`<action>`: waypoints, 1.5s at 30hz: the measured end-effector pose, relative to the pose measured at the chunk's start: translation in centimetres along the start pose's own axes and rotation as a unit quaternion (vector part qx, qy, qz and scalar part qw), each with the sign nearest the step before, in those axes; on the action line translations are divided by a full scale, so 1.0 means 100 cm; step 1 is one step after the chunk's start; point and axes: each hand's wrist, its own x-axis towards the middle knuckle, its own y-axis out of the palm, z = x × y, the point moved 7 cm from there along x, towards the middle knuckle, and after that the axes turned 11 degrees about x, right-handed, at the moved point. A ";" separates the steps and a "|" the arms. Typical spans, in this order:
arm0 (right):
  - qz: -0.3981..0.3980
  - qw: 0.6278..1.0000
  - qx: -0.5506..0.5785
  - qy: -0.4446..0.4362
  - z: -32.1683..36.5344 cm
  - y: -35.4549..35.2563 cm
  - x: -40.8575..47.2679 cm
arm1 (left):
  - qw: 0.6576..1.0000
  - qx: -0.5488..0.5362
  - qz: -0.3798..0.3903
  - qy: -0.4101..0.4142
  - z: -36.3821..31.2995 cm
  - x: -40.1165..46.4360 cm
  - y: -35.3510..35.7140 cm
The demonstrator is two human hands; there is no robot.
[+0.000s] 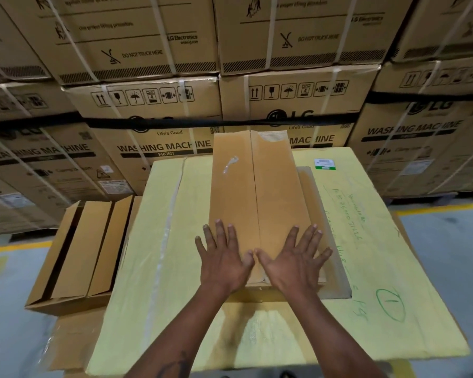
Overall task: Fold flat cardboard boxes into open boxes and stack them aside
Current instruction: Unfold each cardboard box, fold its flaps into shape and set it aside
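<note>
A long brown cardboard box (pixel 254 184) lies on the yellow-covered work surface (pixel 164 241), its two flaps folded shut with a seam down the middle. My left hand (pixel 224 257) rests flat on the left flap near its front end, fingers spread. Pressed on the right flap, my right hand (pixel 292 260) is also flat and spread. The thumbs nearly touch at the seam. More flat cardboard (pixel 336 271) shows under the box. To the left, lower down, an open folded box (pixel 77 255) sits on the floor side.
Tall stacks of strapped washing machine cartons (pixel 159 110) wall off the far side. Grey floor with yellow lines (pixel 443 208) runs on both sides. A white and green label (pixel 324 164) and green handwriting mark the yellow cover at right.
</note>
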 end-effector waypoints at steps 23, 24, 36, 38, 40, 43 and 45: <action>-0.147 0.967 0.205 0.021 -0.030 -0.153 0.003 | 0.998 -0.059 -0.013 -0.020 -0.011 0.009 -0.010; -0.170 0.963 0.204 0.045 -0.048 -0.157 0.008 | 0.997 -0.066 -0.016 -0.019 -0.010 0.008 -0.010; -0.013 0.969 0.228 0.096 -0.123 -0.005 0.044 | 0.989 -0.140 -0.040 -0.026 0.001 0.006 -0.017; -0.073 0.966 0.229 0.096 -0.112 -0.027 0.042 | 0.979 -0.195 -0.050 -0.028 0.008 0.005 -0.020; -0.099 0.960 0.253 0.066 -0.089 -0.050 0.037 | 0.955 -0.288 -0.059 -0.034 0.015 0.005 -0.027; -0.052 0.974 0.219 0.013 -0.052 -0.059 0.030 | 0.887 -0.456 -0.055 -0.038 0.026 0.002 -0.040; -0.027 0.986 0.164 -0.002 -0.041 -0.049 0.026 | 0.828 -0.557 -0.062 -0.025 0.041 -0.002 -0.048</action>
